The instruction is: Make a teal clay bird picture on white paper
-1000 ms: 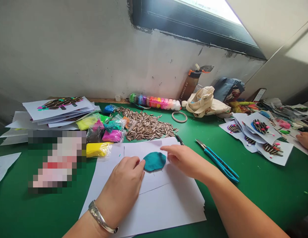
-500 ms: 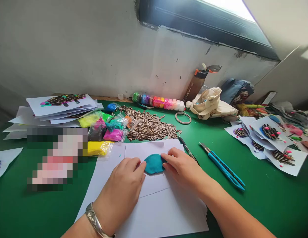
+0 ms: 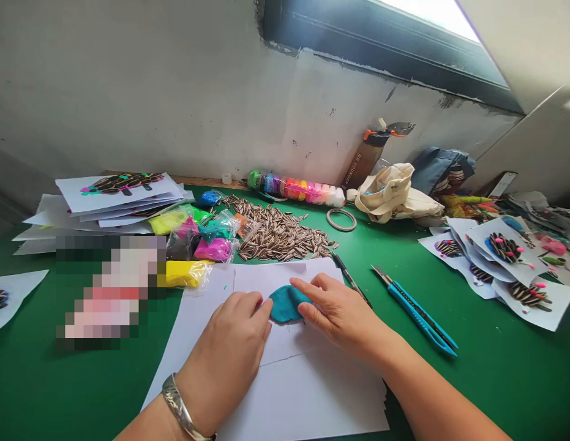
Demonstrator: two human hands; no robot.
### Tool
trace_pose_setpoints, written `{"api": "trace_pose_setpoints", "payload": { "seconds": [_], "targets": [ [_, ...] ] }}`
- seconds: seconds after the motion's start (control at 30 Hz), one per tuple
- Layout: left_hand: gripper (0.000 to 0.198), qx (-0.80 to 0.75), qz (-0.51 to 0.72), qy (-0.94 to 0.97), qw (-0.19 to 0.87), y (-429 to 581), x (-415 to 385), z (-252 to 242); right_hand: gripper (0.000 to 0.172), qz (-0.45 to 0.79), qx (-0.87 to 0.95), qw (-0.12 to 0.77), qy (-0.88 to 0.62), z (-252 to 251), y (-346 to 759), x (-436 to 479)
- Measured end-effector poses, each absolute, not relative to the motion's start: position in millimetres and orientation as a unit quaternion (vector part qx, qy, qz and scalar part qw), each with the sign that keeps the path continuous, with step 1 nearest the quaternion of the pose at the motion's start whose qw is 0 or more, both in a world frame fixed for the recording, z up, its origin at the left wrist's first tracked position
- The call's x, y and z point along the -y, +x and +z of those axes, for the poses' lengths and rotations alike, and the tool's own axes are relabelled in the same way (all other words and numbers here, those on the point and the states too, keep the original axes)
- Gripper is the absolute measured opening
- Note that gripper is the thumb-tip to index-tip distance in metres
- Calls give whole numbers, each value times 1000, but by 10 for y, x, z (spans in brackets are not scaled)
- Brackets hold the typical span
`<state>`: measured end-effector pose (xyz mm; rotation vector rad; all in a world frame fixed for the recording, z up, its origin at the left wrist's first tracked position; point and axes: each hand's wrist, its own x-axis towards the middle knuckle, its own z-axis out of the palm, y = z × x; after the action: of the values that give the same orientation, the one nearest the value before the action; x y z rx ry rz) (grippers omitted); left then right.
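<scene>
Right hand (image 3: 337,309): index out along the clay's far rim, thumb at its right edge, modest gap between them. Can't tell if the tips press or just rest. Left hand (image 3: 234,337): fingers bent close together, tips at the clay's left edge; can't tell if they pinch.

Teal clay piece (image 3: 287,304) sits flat between the hands: right of the left fingers, left of the right ones. Long axis roughly left-right. Both hands at it; right one overlaps it more.

Under it: white paper (image 3: 321,392), pencil marks showing at the clay's near edge. Paper lies on a green counter (image 3: 487,392).

Just right of the paper, a pen (image 3: 351,278); farther right, a blue cutter (image 3: 413,309). Far side: heaped sunflower seeds (image 3: 285,236). Far left: bagged yellow clay (image 3: 183,274). Behind: grey wall (image 3: 151,92), window (image 3: 395,55) at upper right.
</scene>
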<state>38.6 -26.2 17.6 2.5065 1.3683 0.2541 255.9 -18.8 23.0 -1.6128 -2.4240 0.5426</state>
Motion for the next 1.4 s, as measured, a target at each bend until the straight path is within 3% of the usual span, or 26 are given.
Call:
{"api": "trace_pose_setpoints", "payload": {
  "seconds": [0.37, 0.63, 0.77, 1.0, 1.4],
  "targets": [
    [23, -475, 83, 865, 139, 391, 271, 188, 31, 145, 825, 65, -542, 266, 2493, 197],
    [23, -474, 80, 866, 136, 389, 276, 199, 48, 152, 802, 111, -567, 170, 2497, 155],
    [23, -475, 80, 866, 131, 393, 273, 190, 47, 85, 830, 129, -537, 144, 2379, 140],
    [22, -480, 79, 864, 129, 395, 285, 188, 39, 107, 841, 108, -520, 144, 2331, 161],
    [24, -480, 92, 863, 126, 399, 297, 187, 46, 97, 854, 112, -499, 83, 2327, 178]
  ]
}}
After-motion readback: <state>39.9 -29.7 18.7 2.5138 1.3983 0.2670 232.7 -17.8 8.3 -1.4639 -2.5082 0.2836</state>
